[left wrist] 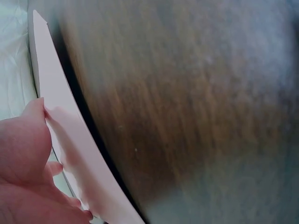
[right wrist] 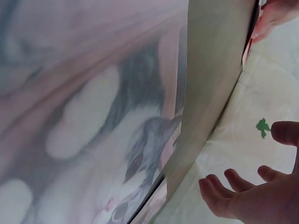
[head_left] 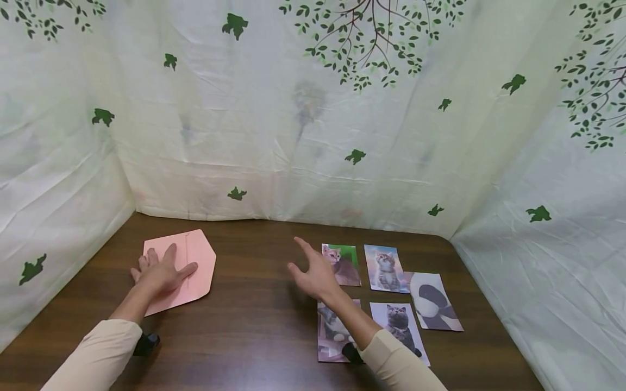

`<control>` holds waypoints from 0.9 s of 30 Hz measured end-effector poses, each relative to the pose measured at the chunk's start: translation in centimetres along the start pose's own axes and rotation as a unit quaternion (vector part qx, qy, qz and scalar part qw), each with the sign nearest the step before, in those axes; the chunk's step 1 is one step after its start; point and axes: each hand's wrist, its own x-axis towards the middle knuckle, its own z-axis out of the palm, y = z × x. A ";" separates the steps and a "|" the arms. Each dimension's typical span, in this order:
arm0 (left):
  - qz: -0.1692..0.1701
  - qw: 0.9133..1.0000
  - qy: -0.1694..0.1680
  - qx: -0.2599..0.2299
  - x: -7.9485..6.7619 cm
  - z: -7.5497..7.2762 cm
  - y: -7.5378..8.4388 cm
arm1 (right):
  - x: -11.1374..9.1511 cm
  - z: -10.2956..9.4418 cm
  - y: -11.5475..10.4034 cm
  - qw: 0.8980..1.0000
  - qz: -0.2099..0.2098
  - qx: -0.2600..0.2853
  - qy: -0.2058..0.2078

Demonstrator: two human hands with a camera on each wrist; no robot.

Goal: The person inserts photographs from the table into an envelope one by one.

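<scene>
A pink envelope [head_left: 201,255] with its flap unfolded to the right lies at the left of the table. On it rests my left hand [head_left: 161,274], fingers spread; the left wrist view shows that hand [left wrist: 28,158] with thumb and fingertips against the envelope [left wrist: 70,116]. My right hand [head_left: 317,274] hovers over the table just left of the cat pictures, fingers extended and holding nothing. Nearest to it are the picture of a cat on green [head_left: 348,266] and a grey-and-white cat picture [head_left: 332,331], partly hidden by my forearm. The right wrist view has this second picture [right wrist: 93,116] close up.
Further right lie a kitten picture on blue [head_left: 385,269], a dark grey cat picture [head_left: 398,326] and a grey-and-white picture [head_left: 432,301], its upper left edge meeting the kitten picture. Brown wooden table [head_left: 244,304] spans the middle. White leaf-printed cloth [head_left: 274,136] hangs behind and along both sides.
</scene>
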 end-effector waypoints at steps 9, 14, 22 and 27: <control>0.056 0.997 0.058 0.012 4.0 2.9 -4.2 | 0.1 0.2 0.2 0.999 0.016 0.032 -0.003; 0.069 0.995 0.064 0.017 2.0 2.0 -2.0 | 0.1 0.4 0.3 0.999 0.022 0.045 -0.008; 0.070 0.997 0.032 0.004 -0.7 1.1 2.0 | 0.2 0.2 0.4 0.995 0.038 0.088 -0.031; 0.087 0.996 0.029 0.016 -1.1 1.4 3.0 | 0.3 0.0 0.6 0.980 0.079 0.175 -0.060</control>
